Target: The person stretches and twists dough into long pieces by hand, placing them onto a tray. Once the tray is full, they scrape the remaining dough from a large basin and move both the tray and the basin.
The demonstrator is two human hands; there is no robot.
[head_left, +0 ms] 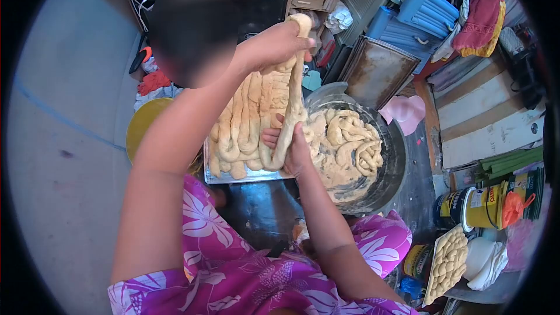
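Note:
A long, floury rope of dough (296,90) hangs stretched between my two hands. My left hand (286,44), raised at the top, is closed around its upper end, where it loops over. Lower down, my right hand (297,150) wraps around the same rope, thumb on the near side and fingers behind. Beneath the hands is a metal tray (251,179) covered with rows of dough strands (248,119). To its right stands a wide metal basin (399,166) holding flour and a coiled pile of dough ropes (356,140).
A yellow round container (140,128) is left of the tray. Baking trays (379,73) lean behind the basin, beside a pink item (405,112). Buckets (484,204) stand at right, above a board of shaped dough (446,265). A blurred dark round shape (192,29) is upper left.

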